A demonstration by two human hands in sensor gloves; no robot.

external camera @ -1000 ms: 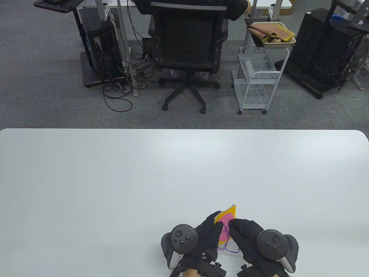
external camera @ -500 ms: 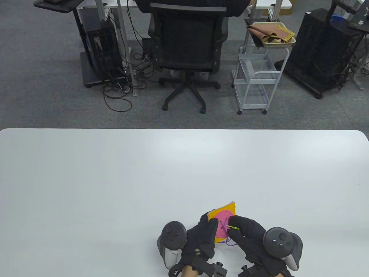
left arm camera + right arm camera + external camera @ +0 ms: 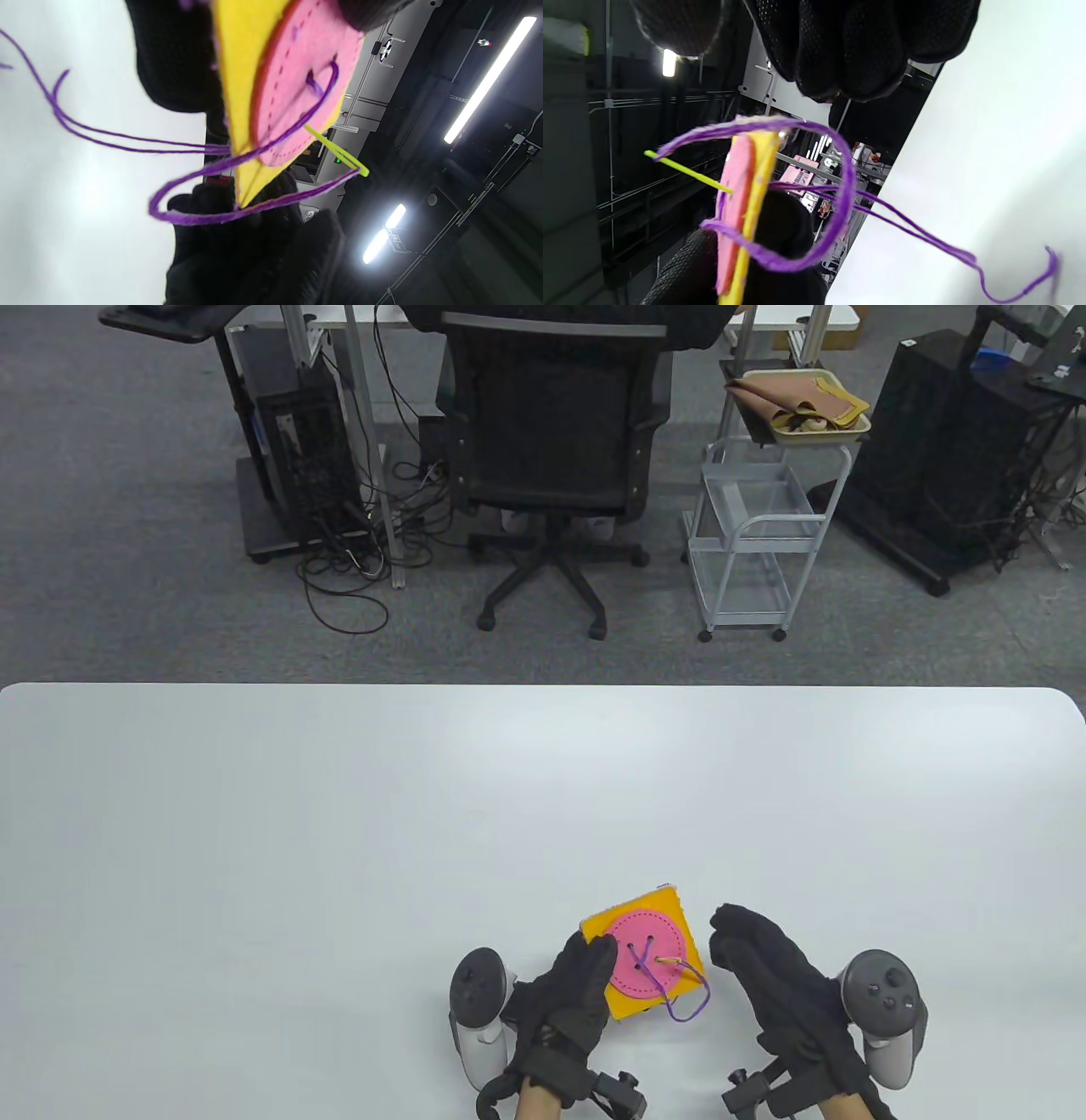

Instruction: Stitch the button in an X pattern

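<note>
The left hand (image 3: 570, 994) pinches the yellow felt square (image 3: 645, 967) by its left edge, above the desk (image 3: 339, 831). The green needle (image 3: 672, 961) pokes from the pink button (image 3: 646, 964), pointing right toward the right hand (image 3: 768, 976) (fingers apparently relaxed, empty), just right of the square.

White table (image 3: 339, 831) carried purple thread (image 3: 691, 1010) trailing on it; yellow felt square (image 3: 612, 1003) at near edge.
</note>
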